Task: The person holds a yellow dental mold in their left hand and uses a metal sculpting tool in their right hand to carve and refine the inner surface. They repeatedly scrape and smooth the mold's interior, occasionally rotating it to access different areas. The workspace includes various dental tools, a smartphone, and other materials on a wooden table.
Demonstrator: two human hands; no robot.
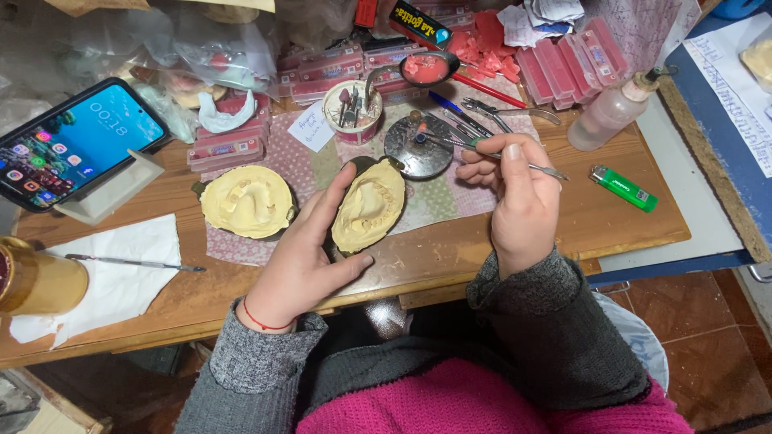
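Wooden bench (627, 225): plaster mold (368, 206) in left hand (301, 261) grip.

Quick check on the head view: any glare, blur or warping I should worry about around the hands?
Head view: even light, soft shadows under the left hand; the yellow mould it holds is sharp. The right hand and its thin metal tool are sharp too. The phone screen glows bright; table edges bow slightly at the corners.

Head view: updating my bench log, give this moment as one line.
left hand: holds yellow mould half | right hand: holds metal tool | second mould half: on table
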